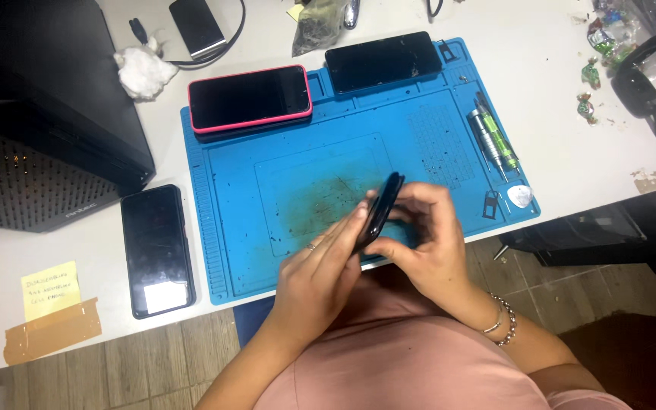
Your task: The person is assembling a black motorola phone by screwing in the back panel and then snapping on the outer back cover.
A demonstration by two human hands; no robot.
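Both my hands hold a black phone [383,206] on its edge above the near side of the blue work mat [229,190]. My left hand [320,273] presses flat against its left face, a ring on one finger. My right hand [427,239] grips it from the right, fingers curled over the top edge; a bracelet is on that wrist. The phone is tilted, its narrow side toward the camera.
A phone in a pink case [250,99] and a black phone [383,61] lie at the mat's far edge. Another black phone [156,250] lies left of the mat. A green-silver screwdriver [493,140], white pick [521,197], black box [47,114], cotton wad [143,72].
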